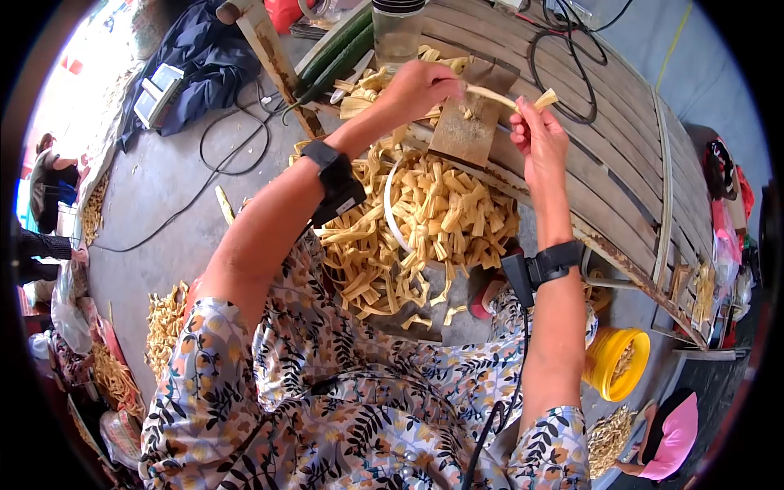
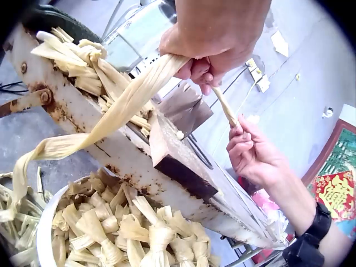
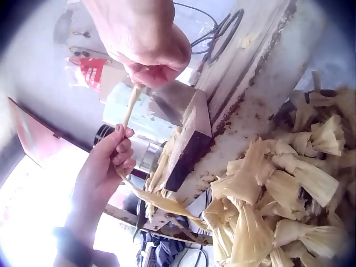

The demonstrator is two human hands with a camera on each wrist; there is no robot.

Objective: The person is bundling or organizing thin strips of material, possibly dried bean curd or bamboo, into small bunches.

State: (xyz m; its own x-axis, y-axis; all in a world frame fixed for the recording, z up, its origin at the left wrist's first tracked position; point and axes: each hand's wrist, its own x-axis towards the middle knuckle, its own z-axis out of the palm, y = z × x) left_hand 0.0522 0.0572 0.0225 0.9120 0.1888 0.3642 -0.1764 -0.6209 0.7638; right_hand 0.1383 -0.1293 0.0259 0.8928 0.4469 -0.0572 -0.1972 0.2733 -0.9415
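A long pale yellow strip [image 1: 490,95], pliable and folded lengthwise, is stretched between both hands above the bench. My left hand [image 1: 420,88] grips it with curled fingers, and its loose tail [image 2: 83,139] hangs down in the left wrist view. The right hand [image 1: 541,143] pinches the other part between thumb and fingers, a short flared end sticking out beyond. Just below the strip lies a wooden block [image 1: 461,135] at the bench edge. Knotted pale yellow pieces [image 1: 457,204] heap up in a white-rimmed container [image 2: 47,222] beneath the hands.
The slatted bench [image 1: 604,155] has a rusty edge and black cables [image 1: 572,57]. More strips [image 1: 363,98], a clear jar [image 1: 398,37] and long green cucumber-like things [image 1: 339,57] lie left of the block. A yellow bucket [image 1: 616,363] stands on the floor at right.
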